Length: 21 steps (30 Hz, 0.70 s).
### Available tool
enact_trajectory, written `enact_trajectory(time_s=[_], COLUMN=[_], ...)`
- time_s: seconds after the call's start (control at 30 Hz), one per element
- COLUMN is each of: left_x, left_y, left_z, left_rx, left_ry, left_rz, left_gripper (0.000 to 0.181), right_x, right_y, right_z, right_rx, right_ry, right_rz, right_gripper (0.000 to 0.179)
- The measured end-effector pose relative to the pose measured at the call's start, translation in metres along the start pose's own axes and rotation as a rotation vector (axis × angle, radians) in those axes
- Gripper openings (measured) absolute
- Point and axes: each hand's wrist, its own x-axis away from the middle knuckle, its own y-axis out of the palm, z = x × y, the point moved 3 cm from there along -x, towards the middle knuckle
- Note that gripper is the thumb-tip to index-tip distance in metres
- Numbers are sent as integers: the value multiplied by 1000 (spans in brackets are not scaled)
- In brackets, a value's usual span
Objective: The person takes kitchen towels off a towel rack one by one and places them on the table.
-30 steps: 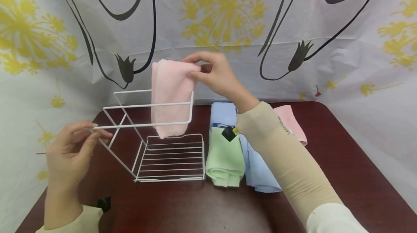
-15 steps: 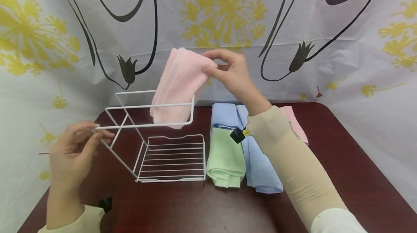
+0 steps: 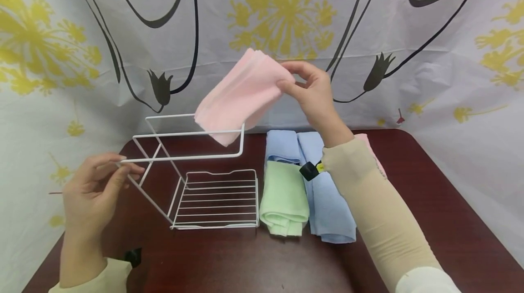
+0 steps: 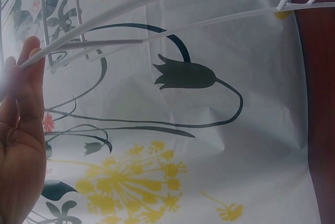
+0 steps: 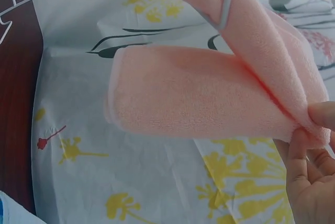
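My right hand [image 3: 315, 93] pinches one corner of a folded pink towel [image 3: 241, 95] between thumb and fingers. The towel slants down leftward, its lower end overlapping the upper bars of a white wire rack [image 3: 188, 157]. In the right wrist view, the pink towel [image 5: 178, 93] hangs in two layers from the right hand [image 5: 314, 182], with a white bar against the upper fold. At the rack's upper left corner, my left hand [image 3: 92, 193] grips the frame. The left wrist view has the left hand [image 4: 23, 145] at the end of a rack bar [image 4: 120, 9].
Right of the rack's base lie a folded green towel [image 3: 284, 197], a blue towel [image 3: 283, 145] behind it and a longer blue towel [image 3: 329, 206]. Another pink towel [image 3: 363, 138] is mostly hidden by the right sleeve. A patterned curtain [image 3: 262, 24] stands behind the dark red table [image 3: 229, 261].
My right hand has moved right and slightly up with the pink towel. The towel has risen from hanging down between the rack's bars to a slant above them. The left hand stays on the rack.
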Motion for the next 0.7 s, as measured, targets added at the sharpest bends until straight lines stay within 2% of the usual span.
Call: enact_trajectory(time_s=[0.2, 0.47, 0.7], left_x=[0, 1, 0], left_y=[0, 0, 2], left_z=[-1, 0, 0], left_rx=[12, -13, 12], left_ry=[-3, -6, 5], left_rz=[6, 16, 15], left_gripper=[21, 21, 20], right_x=[3, 10, 14], right_y=[-16, -35, -49], right_z=[5, 8, 13], right_rx=[-52, -166, -241], right_ry=[-2, 47, 108], right_rz=[40, 108, 193], right_gripper=[26, 27, 25])
